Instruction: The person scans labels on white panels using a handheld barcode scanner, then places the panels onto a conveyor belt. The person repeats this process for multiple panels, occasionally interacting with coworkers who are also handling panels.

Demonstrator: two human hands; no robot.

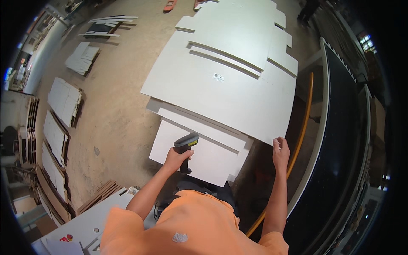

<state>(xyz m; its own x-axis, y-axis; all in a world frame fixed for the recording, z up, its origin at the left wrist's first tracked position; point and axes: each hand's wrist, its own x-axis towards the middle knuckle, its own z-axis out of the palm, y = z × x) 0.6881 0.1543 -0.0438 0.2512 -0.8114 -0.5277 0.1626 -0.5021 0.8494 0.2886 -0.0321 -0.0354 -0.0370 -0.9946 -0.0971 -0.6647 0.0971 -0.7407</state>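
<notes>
My left hand (pixel 174 160) is wrapped round the handle of a dark grey barcode scanner (pixel 185 144), its head raised over the smaller white panels (pixel 208 154) stacked in front of me. Beyond these lies a large white panel (pixel 199 89) with a small printed label (pixel 218 77) near its middle. At the near right corner of that panel, my right hand (pixel 280 154) is closed with bent fingers at the edge. The undersides of its fingertips are hidden.
Narrow white strips (pixel 227 56) and more boards lie on the large panel. On my right, a curved orange bar (pixel 307 110) runs beside a long black conveyor surface (pixel 348 127). Stacked panels (pixel 63 100) stand along the floor at left. A person (pixel 307 12) is far off at upper right.
</notes>
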